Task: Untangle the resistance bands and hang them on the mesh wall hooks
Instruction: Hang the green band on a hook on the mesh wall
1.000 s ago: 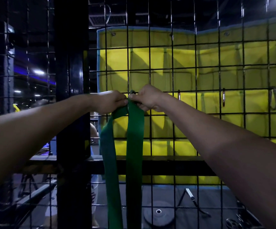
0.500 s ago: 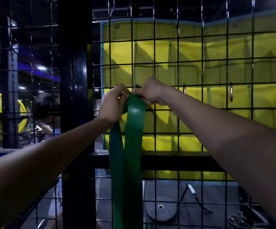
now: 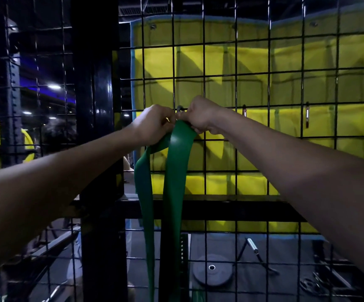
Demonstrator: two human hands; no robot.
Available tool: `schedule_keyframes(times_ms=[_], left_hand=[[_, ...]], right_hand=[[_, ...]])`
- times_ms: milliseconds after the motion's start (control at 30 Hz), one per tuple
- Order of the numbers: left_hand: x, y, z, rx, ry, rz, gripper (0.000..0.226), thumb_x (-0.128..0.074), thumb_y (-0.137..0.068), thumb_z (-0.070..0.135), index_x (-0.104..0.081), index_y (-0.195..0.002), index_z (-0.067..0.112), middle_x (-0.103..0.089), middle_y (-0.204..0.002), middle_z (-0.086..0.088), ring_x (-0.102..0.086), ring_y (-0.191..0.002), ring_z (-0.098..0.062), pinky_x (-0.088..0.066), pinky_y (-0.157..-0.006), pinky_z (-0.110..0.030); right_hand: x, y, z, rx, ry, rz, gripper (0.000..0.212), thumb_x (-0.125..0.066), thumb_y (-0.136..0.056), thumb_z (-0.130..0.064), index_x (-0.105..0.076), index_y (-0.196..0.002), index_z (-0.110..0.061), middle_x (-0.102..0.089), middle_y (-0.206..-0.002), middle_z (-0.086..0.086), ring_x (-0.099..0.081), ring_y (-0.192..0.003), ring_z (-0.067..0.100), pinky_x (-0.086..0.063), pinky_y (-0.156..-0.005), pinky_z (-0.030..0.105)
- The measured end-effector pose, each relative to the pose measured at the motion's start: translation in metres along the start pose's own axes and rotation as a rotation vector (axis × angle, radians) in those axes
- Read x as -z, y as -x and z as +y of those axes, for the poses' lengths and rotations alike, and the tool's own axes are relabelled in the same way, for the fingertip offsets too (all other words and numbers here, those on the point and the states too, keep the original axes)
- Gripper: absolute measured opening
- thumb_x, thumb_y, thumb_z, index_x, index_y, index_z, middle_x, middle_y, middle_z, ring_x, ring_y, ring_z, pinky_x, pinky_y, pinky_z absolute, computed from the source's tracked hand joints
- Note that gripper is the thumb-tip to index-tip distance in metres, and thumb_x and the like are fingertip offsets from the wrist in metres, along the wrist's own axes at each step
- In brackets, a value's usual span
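Observation:
A wide green resistance band [image 3: 174, 171] hangs in two strands down the black mesh wall [image 3: 253, 75]. Its top fold is bunched at a small metal hook [image 3: 180, 109] on the mesh, between my two hands. My left hand [image 3: 154, 125] grips the band's left side just under the hook. My right hand [image 3: 200, 116] pinches the top fold from the right, fingers curled. Whether the band sits on the hook is hidden by my fingers.
More hooks and carabiners [image 3: 307, 115] hang along the same mesh row to the right. A black steel post [image 3: 98, 127] stands left of the band. Behind the mesh hangs a yellow tarp [image 3: 220, 62]; a weight plate [image 3: 212, 272] lies on the floor.
Both hands have stayed at the hook with the band's top. My left hand has closed in nearer the right one and the band's fold is bunched tighter.

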State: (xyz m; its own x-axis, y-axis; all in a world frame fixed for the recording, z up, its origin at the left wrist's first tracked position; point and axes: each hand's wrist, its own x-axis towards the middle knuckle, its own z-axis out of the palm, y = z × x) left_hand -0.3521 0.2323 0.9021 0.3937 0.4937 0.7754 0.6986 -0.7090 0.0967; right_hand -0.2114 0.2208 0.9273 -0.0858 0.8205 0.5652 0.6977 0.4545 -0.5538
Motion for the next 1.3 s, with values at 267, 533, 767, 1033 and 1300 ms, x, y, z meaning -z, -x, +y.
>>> schedule_keyframes(times_ms=[267, 533, 767, 1033, 1300], left_hand=[[-0.008, 0.003, -0.004, 0.039, 0.187, -0.126, 0.02, -0.048, -0.092, 0.001, -0.066, -0.098, 0.006, -0.064, -0.079, -0.002, -0.057, -0.063, -0.008, -0.044, -0.052, -0.009], [-0.01, 0.011, -0.001, 0.271, 0.448, -0.062, 0.026, -0.047, -0.096, 0.022, -0.063, -0.084, 0.006, -0.062, -0.076, -0.007, -0.055, -0.069, -0.018, -0.044, -0.059, -0.022], [-0.017, 0.014, 0.019, 0.495, 0.65, 0.013, 0.042, -0.044, -0.09, 0.054, -0.061, -0.083, 0.017, -0.062, -0.078, -0.005, -0.058, -0.068, -0.02, -0.047, -0.064, -0.027], [-0.023, 0.015, 0.019, 0.347, 0.433, 0.071, 0.048, -0.056, -0.09, 0.042, -0.064, -0.084, -0.005, -0.041, -0.06, -0.003, -0.032, -0.049, -0.013, -0.022, -0.037, -0.018], [-0.03, 0.012, 0.018, 0.346, 0.333, 0.038, 0.031, -0.064, -0.085, 0.036, -0.06, -0.067, 0.011, -0.048, -0.059, -0.002, -0.037, -0.05, -0.013, -0.027, -0.037, -0.017]], right_hand=[[0.002, -0.001, 0.0, 0.01, 0.123, 0.049, 0.038, -0.058, -0.09, -0.032, -0.042, -0.062, -0.013, -0.044, -0.064, 0.002, -0.046, -0.061, 0.016, -0.035, -0.048, 0.024], [0.001, 0.001, -0.002, -0.003, 0.124, 0.077, 0.034, -0.058, -0.09, -0.034, -0.047, -0.069, -0.011, -0.054, -0.078, 0.008, -0.053, -0.077, 0.022, -0.041, -0.057, 0.027], [0.003, 0.003, -0.001, 0.008, 0.111, 0.043, 0.037, -0.06, -0.087, -0.036, -0.06, -0.096, 0.0, -0.056, -0.078, 0.01, -0.058, -0.083, 0.026, -0.051, -0.076, 0.037], [0.005, -0.001, 0.002, 0.001, 0.154, 0.031, 0.033, -0.058, -0.089, -0.037, -0.054, -0.073, -0.008, -0.045, -0.063, 0.005, -0.042, -0.059, 0.016, -0.033, -0.051, 0.026], [0.001, -0.002, 0.006, 0.01, 0.147, 0.057, 0.031, -0.056, -0.09, -0.039, -0.054, -0.087, -0.008, -0.042, -0.062, 0.003, -0.041, -0.057, 0.016, -0.031, -0.049, 0.026]])
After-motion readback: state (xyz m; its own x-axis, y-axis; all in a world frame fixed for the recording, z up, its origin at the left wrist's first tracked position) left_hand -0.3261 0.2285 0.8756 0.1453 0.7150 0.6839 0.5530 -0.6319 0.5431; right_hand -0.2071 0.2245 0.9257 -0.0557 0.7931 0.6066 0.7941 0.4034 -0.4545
